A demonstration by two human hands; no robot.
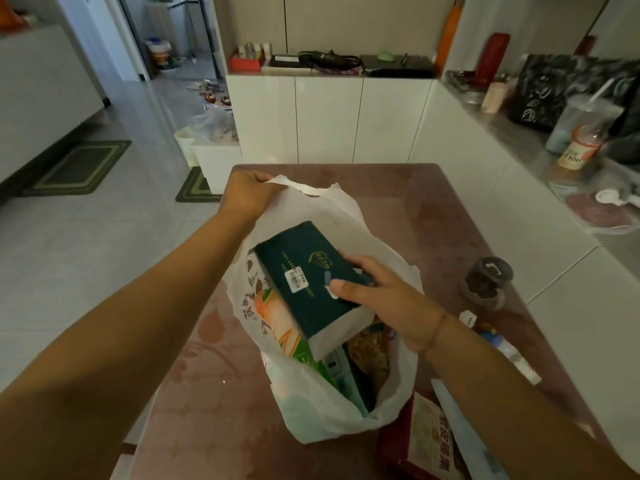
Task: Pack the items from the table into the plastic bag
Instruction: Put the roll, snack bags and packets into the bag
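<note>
Teal pack (304,271), right hand (388,306) gripping, half inside plastic bag (311,420); left hand (247,192) pinches 11 o'clock handle (294,184). Corner may tear bag.

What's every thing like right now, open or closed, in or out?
plastic bag: open, standing on the table, things already inside.
green pack: tilted, partway into the bag's mouth.
left hand: pinches the bag's handle.
right hand: grips the green pack.
red packet: lying on the table, outside the bag.
</note>
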